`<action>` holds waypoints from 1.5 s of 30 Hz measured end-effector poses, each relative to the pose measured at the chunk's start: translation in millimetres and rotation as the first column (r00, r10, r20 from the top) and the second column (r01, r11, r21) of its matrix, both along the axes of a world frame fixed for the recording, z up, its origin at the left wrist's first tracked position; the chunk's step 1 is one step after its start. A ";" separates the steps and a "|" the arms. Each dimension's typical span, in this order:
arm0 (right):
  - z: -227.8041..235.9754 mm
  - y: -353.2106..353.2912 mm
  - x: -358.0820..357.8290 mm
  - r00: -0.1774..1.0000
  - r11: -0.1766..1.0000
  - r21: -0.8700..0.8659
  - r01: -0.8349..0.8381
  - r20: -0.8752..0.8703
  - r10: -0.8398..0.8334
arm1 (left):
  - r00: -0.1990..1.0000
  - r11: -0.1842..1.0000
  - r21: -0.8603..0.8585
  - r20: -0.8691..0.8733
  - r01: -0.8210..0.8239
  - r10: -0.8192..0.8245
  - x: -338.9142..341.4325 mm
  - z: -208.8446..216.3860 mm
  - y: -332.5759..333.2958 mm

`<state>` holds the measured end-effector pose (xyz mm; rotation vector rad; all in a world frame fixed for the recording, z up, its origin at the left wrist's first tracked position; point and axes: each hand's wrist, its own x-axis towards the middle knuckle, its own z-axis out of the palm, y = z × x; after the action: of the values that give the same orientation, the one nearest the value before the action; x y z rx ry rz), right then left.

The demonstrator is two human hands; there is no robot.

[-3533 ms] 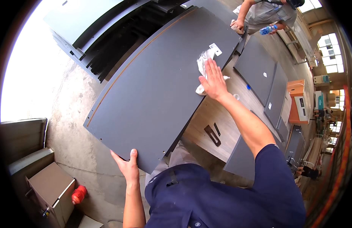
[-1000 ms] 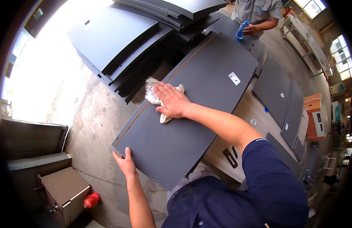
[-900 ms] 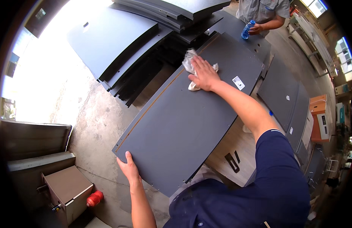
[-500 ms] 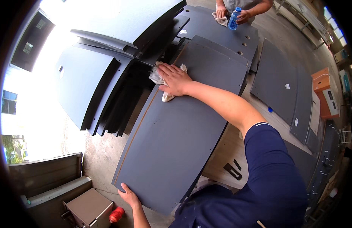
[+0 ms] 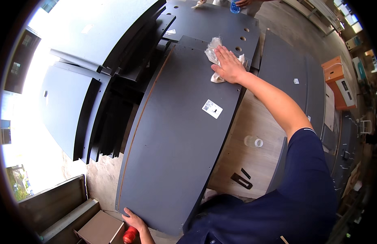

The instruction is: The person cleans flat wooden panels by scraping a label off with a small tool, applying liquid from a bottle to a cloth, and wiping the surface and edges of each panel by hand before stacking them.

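Observation:
A long dark grey panel with a brown groove along its left side lies in front of me. Near its far right corner, my right hand presses a crumpled whitish rag against the surface, fingers stretched over the cloth. My left hand grips the near left corner of the panel, its thumb at the edge and some fingers hidden. Between the hands, a white label is stuck on the panel, close to its right side.
Stacked grey panels stand at left. Beyond, a person's hand holds a blue bottle by a panel with round holes. A clear jar and dark flat pieces lie right. A red bottle is below my left hand.
My right hand has slid the rag from the panel's left edge to its far right corner. The label, hidden before, now shows. The view has shifted; my left hand stays on the corner.

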<state>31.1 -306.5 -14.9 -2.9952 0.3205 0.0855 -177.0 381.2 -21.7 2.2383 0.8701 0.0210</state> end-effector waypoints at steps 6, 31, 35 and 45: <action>-1.2 87.5 -53.1 0.935 0.932 0.075 -0.354 0.002 0.355 | 1.000 0.998 -0.057 0.000 -0.029 0.029 -5.5 7.0 -2.7; -14.4 -39.8 -44.3 0.988 0.980 0.178 0.089 0.109 -0.109 | 0.998 0.999 -0.018 0.053 -0.038 0.039 3.6 -4.7 1.2; -22.1 1.5 -61.4 0.994 0.987 0.157 0.039 0.092 -0.054 | 0.999 0.999 0.013 0.035 -0.034 0.033 -2.1 -6.1 6.2; -32.1 -17.8 -51.7 0.954 0.972 0.197 0.130 0.244 -0.176 | 0.998 0.994 -0.107 0.060 -0.029 0.036 2.1 -3.9 -4.4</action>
<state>-20.7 -324.2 -47.1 -2.7477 0.4853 -0.2774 -174.9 376.8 -25.6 2.1136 0.8542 0.0573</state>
